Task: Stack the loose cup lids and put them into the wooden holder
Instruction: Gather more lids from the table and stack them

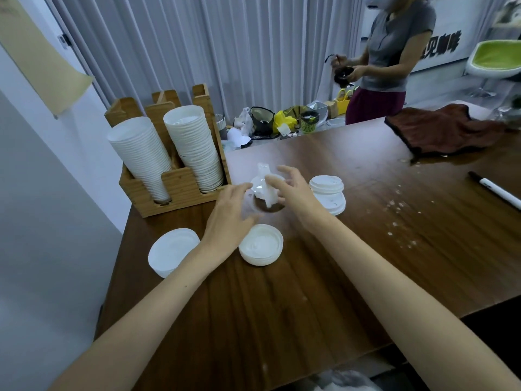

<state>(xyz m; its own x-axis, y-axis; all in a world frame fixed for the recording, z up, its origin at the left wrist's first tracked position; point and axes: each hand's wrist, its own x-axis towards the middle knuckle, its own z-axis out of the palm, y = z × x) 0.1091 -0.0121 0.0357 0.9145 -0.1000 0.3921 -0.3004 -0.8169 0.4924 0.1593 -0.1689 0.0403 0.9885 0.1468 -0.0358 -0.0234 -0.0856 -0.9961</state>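
The wooden holder (180, 183) stands at the table's back left, with a tall stack of white cups (141, 156) and a tall stack of lids (194, 148) leaning in it. Three short piles of loose white lids lie on the table: one front left (172, 251), one in the middle (260, 245), one to the right (327, 193). Between my hands a single lid (260, 187) in crumpled clear plastic wrap (267, 197) hovers over its shadow. My right hand (293, 190) pinches the wrap at the thumb, other fingers spread. My left hand (231, 218) touches the lid's left edge with straight fingers.
A brown cloth (442, 131) lies at the back right of the wooden table (282, 306), a black-and-white marker (496, 190) at the right edge, white crumbs between them. Another person (389, 57) stands beyond the table near bags and clutter (282, 119) on the floor.
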